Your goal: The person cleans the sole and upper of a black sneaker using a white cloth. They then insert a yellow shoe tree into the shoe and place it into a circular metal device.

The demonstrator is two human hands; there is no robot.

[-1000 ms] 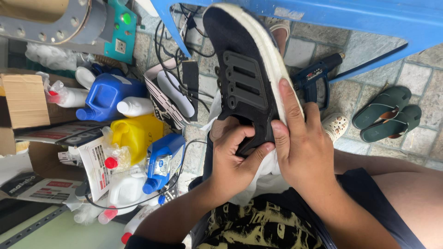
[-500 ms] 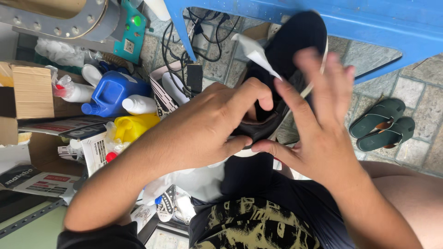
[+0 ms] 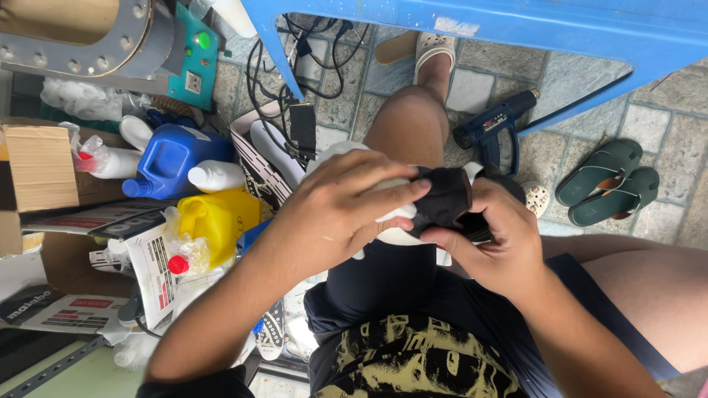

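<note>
Left hand fingers clamp white cloth on black shoe; right hand fingers grip the shoe, over the lap.

The person wears a dark navy shirt with a busy pale yellow print across the front, and dark shorts. Both forearms are bare, without sleeves, watch or rings. One foot wears a white clog.
</note>
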